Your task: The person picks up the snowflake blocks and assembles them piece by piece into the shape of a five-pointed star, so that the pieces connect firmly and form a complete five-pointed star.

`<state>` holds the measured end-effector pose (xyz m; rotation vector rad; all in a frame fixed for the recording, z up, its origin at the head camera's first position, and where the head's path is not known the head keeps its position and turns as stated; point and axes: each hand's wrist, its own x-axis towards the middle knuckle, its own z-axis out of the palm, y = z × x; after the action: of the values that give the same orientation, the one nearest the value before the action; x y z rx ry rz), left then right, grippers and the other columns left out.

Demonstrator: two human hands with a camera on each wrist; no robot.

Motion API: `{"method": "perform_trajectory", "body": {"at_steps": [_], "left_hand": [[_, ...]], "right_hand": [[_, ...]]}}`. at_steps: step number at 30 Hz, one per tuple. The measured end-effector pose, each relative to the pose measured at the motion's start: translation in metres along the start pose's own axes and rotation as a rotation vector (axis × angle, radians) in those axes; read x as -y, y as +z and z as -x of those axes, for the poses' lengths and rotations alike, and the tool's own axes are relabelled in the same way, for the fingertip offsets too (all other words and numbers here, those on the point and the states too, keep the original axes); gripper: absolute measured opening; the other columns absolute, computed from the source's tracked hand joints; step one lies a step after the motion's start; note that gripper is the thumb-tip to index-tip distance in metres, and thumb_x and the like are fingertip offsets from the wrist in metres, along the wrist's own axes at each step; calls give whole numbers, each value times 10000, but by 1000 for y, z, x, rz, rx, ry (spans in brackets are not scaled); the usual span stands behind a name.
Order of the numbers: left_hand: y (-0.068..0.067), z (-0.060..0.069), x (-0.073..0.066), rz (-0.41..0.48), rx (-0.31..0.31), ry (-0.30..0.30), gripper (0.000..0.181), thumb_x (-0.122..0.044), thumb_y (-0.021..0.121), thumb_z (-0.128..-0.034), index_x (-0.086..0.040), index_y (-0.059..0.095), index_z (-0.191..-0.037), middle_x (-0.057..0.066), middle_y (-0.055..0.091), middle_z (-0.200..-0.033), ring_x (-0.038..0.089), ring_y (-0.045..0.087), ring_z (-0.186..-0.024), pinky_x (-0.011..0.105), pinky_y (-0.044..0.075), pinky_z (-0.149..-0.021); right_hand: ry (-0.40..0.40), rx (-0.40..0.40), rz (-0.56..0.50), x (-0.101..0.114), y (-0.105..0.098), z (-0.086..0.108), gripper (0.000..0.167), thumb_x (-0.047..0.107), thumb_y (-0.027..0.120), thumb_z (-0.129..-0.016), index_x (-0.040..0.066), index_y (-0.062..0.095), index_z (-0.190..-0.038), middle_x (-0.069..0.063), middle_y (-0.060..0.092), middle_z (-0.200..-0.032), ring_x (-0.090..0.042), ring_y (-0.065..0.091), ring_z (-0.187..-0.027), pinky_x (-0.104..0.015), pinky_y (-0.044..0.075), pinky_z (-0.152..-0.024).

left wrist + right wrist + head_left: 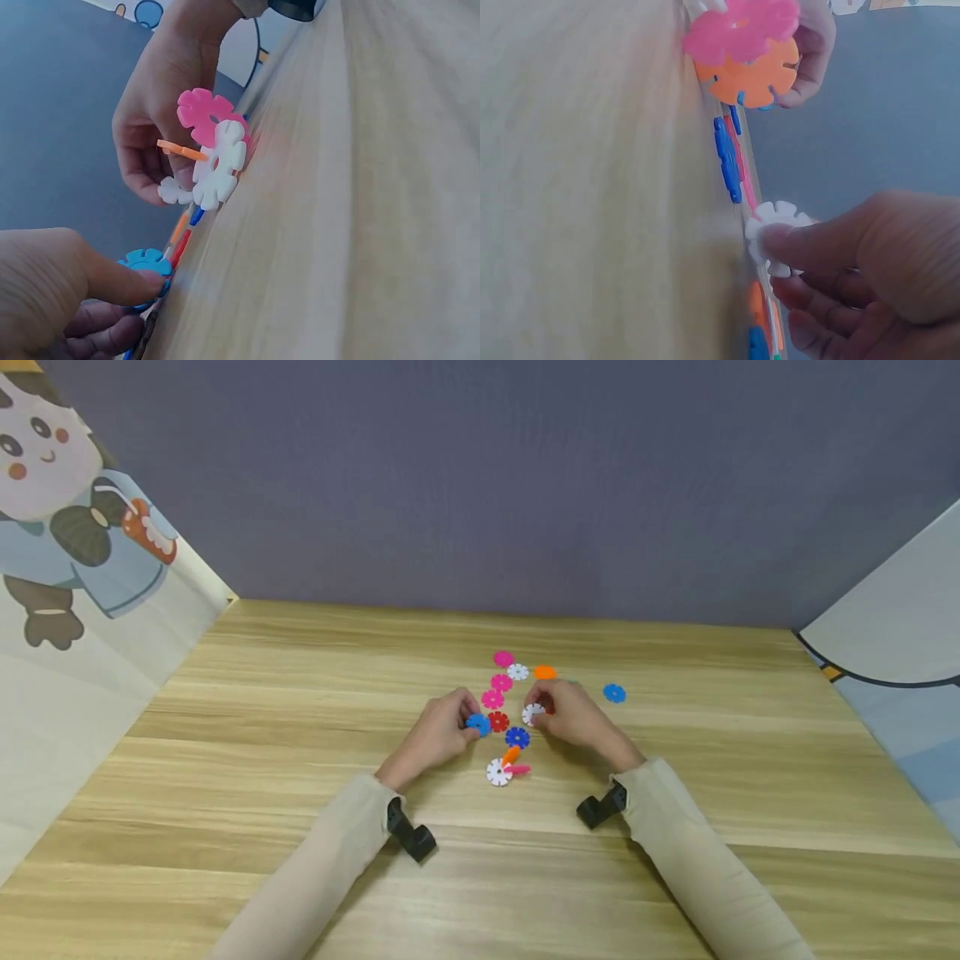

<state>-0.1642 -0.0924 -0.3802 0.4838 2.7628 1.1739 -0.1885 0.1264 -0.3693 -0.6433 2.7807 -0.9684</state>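
Notched plastic snowflake discs lie between the two hands. My left hand (442, 727) pinches a light blue disc (146, 261) between thumb and fingers. With thumb and fingertips, my right hand (576, 714) holds a white disc (784, 212) just off the table. Nearer to me, a joined piece stands on the wood: a white disc (496, 772) with an orange disc (512, 755) and a pink disc (519, 770) slotted into it. A red disc (498, 722) lies right beside the light blue one. The dark blue disc (517, 738) sits between the hands.
Beyond the hands lie several pink discs (501, 682), another white disc (517, 672) and an orange disc (544, 672). Farther right is another blue disc (614, 693). A grey panel (510, 485) closes off the back of the wooden table (300, 677).
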Motion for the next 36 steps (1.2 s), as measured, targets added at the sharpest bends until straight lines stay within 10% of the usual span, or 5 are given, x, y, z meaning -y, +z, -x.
{"method": "perform_trajectory", "body": {"at_steps": [12, 24, 36], "left_hand": [[0, -4, -5, 134, -95, -17, 156, -17, 687, -827, -8, 642, -975, 108, 671, -904, 201, 632, -831, 286, 556, -774], [-3, -9, -11, 581, -84, -147, 194, -3, 640, -857, 78, 635, -1033, 129, 674, -784, 135, 608, -575, 223, 502, -529], [0, -9, -16, 659, -55, -177, 215, -30, 631, -868, 71, 645, -1057, 94, 692, -800, 131, 610, -591, 217, 484, -525]], "right_hand": [[-56, -82, -1, 3, -5, 3, 39, 28, 651, -858, 5, 640, -888, -78, 654, -815, -182, 586, -758, -291, 492, -682], [-118, -192, -87, 16, -11, 8, 61, 96, 685, -871, 43, 673, -899, -63, 689, -834, -160, 626, -760, -267, 536, -669], [-156, -216, -140, 24, -10, 9, 54, 81, 705, -851, 38, 696, -881, -63, 701, -827, -161, 649, -752, -301, 559, -668]]}}
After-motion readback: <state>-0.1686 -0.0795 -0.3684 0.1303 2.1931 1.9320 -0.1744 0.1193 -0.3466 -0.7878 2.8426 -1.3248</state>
